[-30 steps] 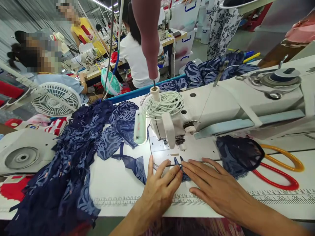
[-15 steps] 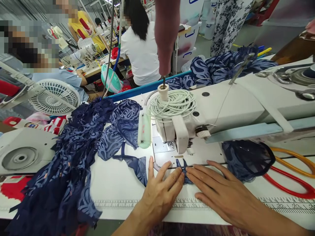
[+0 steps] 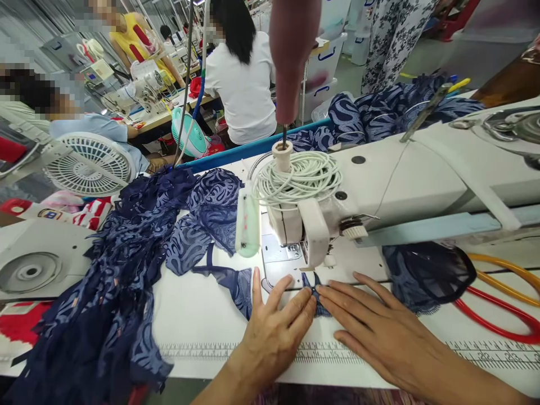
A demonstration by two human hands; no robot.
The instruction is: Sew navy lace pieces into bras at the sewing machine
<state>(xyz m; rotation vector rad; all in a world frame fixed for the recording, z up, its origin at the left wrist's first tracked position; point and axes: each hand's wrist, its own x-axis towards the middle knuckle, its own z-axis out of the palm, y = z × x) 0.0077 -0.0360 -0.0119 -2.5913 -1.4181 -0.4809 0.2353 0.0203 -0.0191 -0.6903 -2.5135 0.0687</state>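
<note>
A small navy lace piece (image 3: 313, 279), with two narrow points, lies on the white table before the sewing machine (image 3: 291, 222). My left hand (image 3: 276, 323) rests on its left side with fingers spread, the fingertips pressing it down. From the right, my right hand (image 3: 371, 315) lies flat with fingers stretched out, its tips on the same piece. Navy fabric with a strap (image 3: 236, 284) shows left of my left hand, and a navy lace bra cup (image 3: 415, 275) lies beyond my right hand. Whether these join under my hands is hidden.
Scissors with red and orange handles (image 3: 500, 312) lie at the right. A heap of navy lace pieces (image 3: 126, 270) covers the left side. More navy lace (image 3: 379, 118) is piled behind the machine. A printed ruler strip (image 3: 202, 351) runs along the front edge. Co-workers sit and stand beyond.
The view has shifted slightly. Both hands stay almost in the same place on the navy lace piece.
</note>
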